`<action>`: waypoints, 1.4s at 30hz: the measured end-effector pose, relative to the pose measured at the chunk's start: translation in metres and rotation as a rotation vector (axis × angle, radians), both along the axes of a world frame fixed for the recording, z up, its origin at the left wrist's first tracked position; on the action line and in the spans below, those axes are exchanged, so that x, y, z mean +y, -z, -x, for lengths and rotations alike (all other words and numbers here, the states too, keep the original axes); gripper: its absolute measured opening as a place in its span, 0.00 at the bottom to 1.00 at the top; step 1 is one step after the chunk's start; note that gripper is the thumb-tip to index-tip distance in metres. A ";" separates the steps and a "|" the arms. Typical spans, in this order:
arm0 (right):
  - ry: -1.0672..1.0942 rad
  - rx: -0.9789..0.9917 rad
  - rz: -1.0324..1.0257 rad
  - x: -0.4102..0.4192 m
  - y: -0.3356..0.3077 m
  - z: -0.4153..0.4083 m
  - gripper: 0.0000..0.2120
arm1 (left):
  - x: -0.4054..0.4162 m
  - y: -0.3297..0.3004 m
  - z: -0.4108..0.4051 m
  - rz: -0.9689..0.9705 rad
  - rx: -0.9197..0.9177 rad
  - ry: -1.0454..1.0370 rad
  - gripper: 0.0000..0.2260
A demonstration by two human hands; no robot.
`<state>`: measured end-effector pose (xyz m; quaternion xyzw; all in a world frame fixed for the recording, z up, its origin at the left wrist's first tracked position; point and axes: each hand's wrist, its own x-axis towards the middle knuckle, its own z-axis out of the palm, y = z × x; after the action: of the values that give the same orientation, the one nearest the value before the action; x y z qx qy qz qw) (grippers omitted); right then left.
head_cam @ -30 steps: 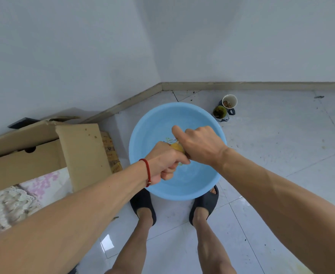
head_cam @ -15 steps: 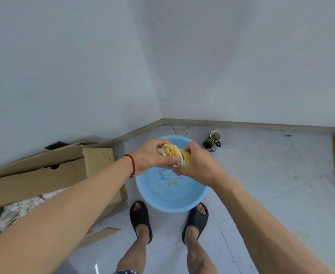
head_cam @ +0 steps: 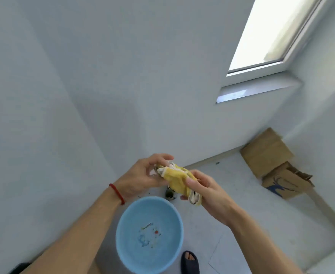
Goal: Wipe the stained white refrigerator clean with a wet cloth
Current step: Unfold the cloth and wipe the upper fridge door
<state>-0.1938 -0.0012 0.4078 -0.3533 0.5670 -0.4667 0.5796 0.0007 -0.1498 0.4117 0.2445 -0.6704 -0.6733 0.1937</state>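
Note:
A bunched yellow and white cloth (head_cam: 175, 174) is held up in front of me between both hands. My left hand (head_cam: 142, 176), with a red string on the wrist, holds its upper left end with curled fingers. My right hand (head_cam: 206, 189) grips the lower right end, thumb on top. Below the hands, a round blue basin (head_cam: 123, 230) stands on the tiled floor with a print on its bottom. No refrigerator is in view.
A small dark cup (head_cam: 169, 194) sits on the floor just behind the basin. Cardboard boxes (head_cam: 269, 155) lean in the right corner under a window (head_cam: 271, 36). One foot in a dark slipper (head_cam: 190, 261) is beside the basin. White walls meet in a corner ahead.
Both hands have lifted the cloth up and away from the basin. The view has tilted up and to the right, bringing the window and the right corner into sight.

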 end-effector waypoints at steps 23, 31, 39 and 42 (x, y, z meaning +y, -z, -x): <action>1.289 -0.403 0.105 0.270 -0.047 0.052 0.10 | 0.164 -0.113 0.151 -0.135 0.267 0.509 0.10; 1.045 0.265 0.093 0.412 -0.077 0.068 0.20 | 0.349 -0.155 0.248 0.434 0.112 0.751 0.12; 1.158 0.384 0.189 0.518 -0.106 0.101 0.10 | 0.474 -0.168 0.290 0.458 0.010 0.618 0.21; 1.173 0.523 0.047 0.549 -0.124 0.117 0.16 | 0.504 -0.167 0.306 0.184 -0.012 0.562 0.22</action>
<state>-0.3110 0.5475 0.5316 -0.0993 0.7781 -0.6170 0.0629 -0.3049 0.3541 0.5790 0.0347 -0.7712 -0.6354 0.0171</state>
